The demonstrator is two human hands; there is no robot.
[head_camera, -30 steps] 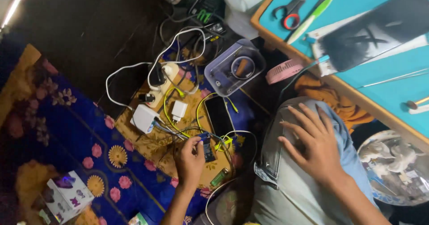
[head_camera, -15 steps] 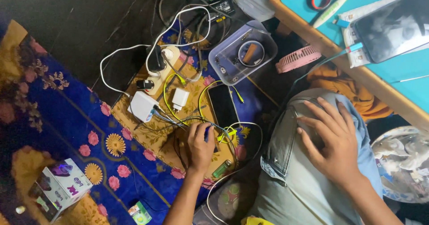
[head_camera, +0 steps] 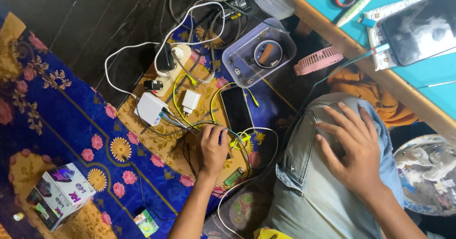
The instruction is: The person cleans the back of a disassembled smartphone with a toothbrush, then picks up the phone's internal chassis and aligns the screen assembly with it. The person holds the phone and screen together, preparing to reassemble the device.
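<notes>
My left hand (head_camera: 212, 148) reaches down to the patterned rug (head_camera: 71, 125) and curls over a small blue device on a tangle of yellow, white and black cables (head_camera: 240, 139). Most of the device is hidden under my fingers. A black phone (head_camera: 236, 108) lies face up just beyond the fingertips. My right hand (head_camera: 354, 148) rests flat on my jeans-covered knee (head_camera: 304, 153), fingers spread, holding nothing.
A white charger (head_camera: 191, 100), a white adapter block (head_camera: 151, 108) and a power strip (head_camera: 173, 65) sit past the phone. A clear tray (head_camera: 285, 44), a pink fan (head_camera: 318, 61), a green lighter (head_camera: 235, 176) and a box (head_camera: 61, 194) lie around. The teal table (head_camera: 427, 77) stands at right.
My left hand has gone from lifted, with the small blue device showing in its fingers, to lying curled over the cables beside the phone. The right hand has stayed on the knee.
</notes>
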